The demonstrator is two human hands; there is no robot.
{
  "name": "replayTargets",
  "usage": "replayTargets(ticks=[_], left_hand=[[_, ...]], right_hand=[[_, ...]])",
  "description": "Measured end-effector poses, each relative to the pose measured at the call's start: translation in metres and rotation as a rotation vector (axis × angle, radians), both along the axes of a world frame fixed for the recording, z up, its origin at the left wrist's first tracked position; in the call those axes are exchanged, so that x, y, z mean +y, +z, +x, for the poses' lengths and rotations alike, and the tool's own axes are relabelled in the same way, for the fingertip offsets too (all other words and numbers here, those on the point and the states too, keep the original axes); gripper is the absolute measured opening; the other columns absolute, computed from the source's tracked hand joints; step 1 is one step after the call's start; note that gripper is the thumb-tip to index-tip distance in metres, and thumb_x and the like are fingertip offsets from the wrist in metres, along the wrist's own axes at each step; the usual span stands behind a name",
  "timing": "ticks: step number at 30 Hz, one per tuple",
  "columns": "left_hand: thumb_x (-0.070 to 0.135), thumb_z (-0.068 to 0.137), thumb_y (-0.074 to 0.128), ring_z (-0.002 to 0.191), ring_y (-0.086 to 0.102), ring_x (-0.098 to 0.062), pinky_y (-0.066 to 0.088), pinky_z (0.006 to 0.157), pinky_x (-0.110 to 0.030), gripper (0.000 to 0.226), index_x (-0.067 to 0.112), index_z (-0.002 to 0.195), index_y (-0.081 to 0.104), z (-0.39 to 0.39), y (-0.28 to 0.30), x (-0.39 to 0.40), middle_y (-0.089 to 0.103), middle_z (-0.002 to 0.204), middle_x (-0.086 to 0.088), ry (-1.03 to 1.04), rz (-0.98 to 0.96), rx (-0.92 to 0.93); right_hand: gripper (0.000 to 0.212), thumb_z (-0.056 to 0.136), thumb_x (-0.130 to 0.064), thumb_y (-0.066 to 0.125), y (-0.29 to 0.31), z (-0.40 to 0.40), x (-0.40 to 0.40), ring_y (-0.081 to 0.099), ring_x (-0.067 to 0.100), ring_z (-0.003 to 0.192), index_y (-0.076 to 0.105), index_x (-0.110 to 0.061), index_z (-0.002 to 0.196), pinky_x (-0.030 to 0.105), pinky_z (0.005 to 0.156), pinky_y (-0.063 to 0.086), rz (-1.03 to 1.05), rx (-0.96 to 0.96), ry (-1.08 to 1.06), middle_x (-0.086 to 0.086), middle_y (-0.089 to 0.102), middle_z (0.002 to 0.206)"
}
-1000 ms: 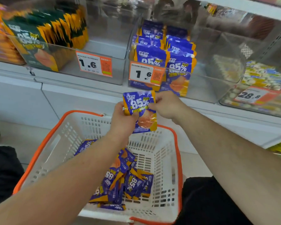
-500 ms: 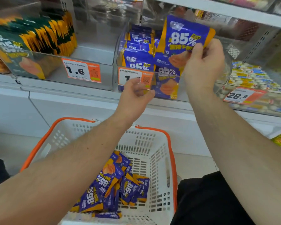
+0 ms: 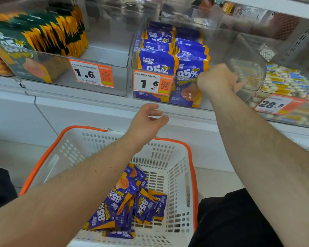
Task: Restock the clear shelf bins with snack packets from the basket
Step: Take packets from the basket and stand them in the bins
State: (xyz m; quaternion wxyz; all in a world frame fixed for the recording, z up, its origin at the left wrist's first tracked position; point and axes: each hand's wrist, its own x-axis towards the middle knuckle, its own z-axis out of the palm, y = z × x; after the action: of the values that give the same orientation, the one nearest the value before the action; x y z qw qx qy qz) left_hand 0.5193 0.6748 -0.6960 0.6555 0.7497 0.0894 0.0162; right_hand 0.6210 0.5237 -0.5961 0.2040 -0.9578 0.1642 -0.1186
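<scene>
Shop shelving [image 3: 100, 111] ahead, white, with clear bins in a row. Purple snack packets standing in two rows inside the middle bin [image 3: 132, 50], behind a 1.6 price tag [image 3: 152, 83]. Right hand [image 3: 217, 78] curled at that bin's right front, beside the front packet [image 3: 189, 75]; grasp impossible to tell. Left hand [image 3: 146, 120] loose, fingers relaxed, holding nothing, above the basket [image 3: 169, 157]. More purple packets [image 3: 127, 200] heaped on the basket floor, near.
</scene>
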Motion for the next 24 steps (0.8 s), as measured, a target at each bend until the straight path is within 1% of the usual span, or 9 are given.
replayTargets(ticks=[3,6,10,12,14,16,18,22,24], left_hand=[[0.03,0.091,0.066,0.094,0.057,0.002,0.046,0.061,-0.017,0.048,0.025,0.135,0.046,-0.003,-0.007,0.0,0.058,0.117,0.012,-0.026,0.021,0.032],[0.029,0.092,0.066,0.093,0.058,0.001,0.044,0.061,-0.017,0.048,0.024,0.135,0.046,-0.01,-0.018,0.004,0.059,0.119,0.01,-0.044,0.038,0.066],[0.025,0.093,0.065,0.092,0.059,0.001,0.045,0.059,-0.011,0.045,0.024,0.134,0.046,-0.033,-0.045,0.022,0.06,0.118,0.009,-0.026,0.011,0.157],[0.022,0.093,0.064,0.091,0.059,-0.001,0.046,0.057,-0.01,0.046,0.021,0.135,0.046,-0.049,-0.064,0.031,0.06,0.117,0.008,-0.024,0.022,0.225],[0.021,0.093,0.064,0.091,0.06,-0.004,0.046,0.058,-0.011,0.047,0.018,0.136,0.046,-0.062,-0.082,0.039,0.06,0.116,0.007,-0.02,0.044,0.283],[0.018,0.094,0.063,0.088,0.059,-0.003,0.045,0.055,-0.008,0.045,0.016,0.135,0.046,-0.071,-0.096,0.046,0.06,0.115,0.005,-0.006,0.048,0.329],[0.018,0.095,0.062,0.087,0.058,-0.003,0.045,0.058,-0.008,0.044,0.016,0.135,0.047,-0.077,-0.108,0.051,0.06,0.114,0.006,0.0,0.058,0.375],[0.02,0.095,0.061,0.095,0.056,0.0,0.043,0.069,-0.017,0.045,0.019,0.138,0.046,-0.082,-0.128,0.059,0.059,0.111,0.013,-0.004,0.053,0.445],[0.021,0.096,0.06,0.096,0.055,0.0,0.042,0.071,-0.02,0.044,0.02,0.138,0.045,-0.082,-0.134,0.063,0.058,0.111,0.014,-0.006,0.05,0.472]], right_hand=[[0.044,0.085,-0.034,0.049,-0.006,-0.005,-0.002,0.032,0.033,0.135,0.062,-0.016,0.123,0.044,0.107,0.021,-0.062,-0.043,-0.083,0.012,0.051,0.139],[0.042,0.081,-0.034,0.054,-0.023,-0.015,-0.002,0.04,0.034,0.126,0.063,-0.019,0.119,0.039,0.099,0.022,-0.107,-0.367,-0.079,0.011,0.05,0.132],[0.025,0.071,-0.022,0.056,-0.063,-0.043,0.019,0.054,0.032,0.095,0.065,-0.014,0.092,0.035,0.081,0.028,-0.246,-0.796,0.486,0.01,0.061,0.101],[0.015,0.074,-0.019,0.053,-0.095,-0.057,0.037,0.056,0.032,0.085,0.065,-0.013,0.081,0.034,0.08,0.032,-0.253,-0.598,0.843,0.007,0.063,0.085],[0.012,0.08,-0.019,0.051,-0.127,-0.064,0.052,0.059,0.029,0.084,0.063,-0.017,0.078,0.035,0.081,0.043,-0.237,-0.145,1.012,0.003,0.065,0.083],[0.012,0.088,-0.022,0.052,-0.158,-0.066,0.061,0.06,0.024,0.091,0.064,-0.019,0.085,0.033,0.079,0.048,-0.255,0.313,0.98,0.002,0.066,0.095],[0.015,0.091,-0.02,0.054,-0.194,-0.069,0.065,0.06,0.022,0.087,0.067,-0.013,0.088,0.029,0.074,0.047,-0.198,0.594,0.881,0.005,0.066,0.092],[0.029,0.093,-0.017,0.054,-0.273,-0.099,0.066,0.042,0.018,0.054,0.05,-0.012,0.065,0.028,0.05,0.035,-0.119,0.912,0.65,0.005,0.045,0.064],[0.039,0.096,-0.019,0.048,-0.31,-0.117,0.061,0.029,0.016,0.05,0.036,-0.014,0.06,0.028,0.046,0.024,-0.143,1.026,0.627,0.003,0.034,0.059]])
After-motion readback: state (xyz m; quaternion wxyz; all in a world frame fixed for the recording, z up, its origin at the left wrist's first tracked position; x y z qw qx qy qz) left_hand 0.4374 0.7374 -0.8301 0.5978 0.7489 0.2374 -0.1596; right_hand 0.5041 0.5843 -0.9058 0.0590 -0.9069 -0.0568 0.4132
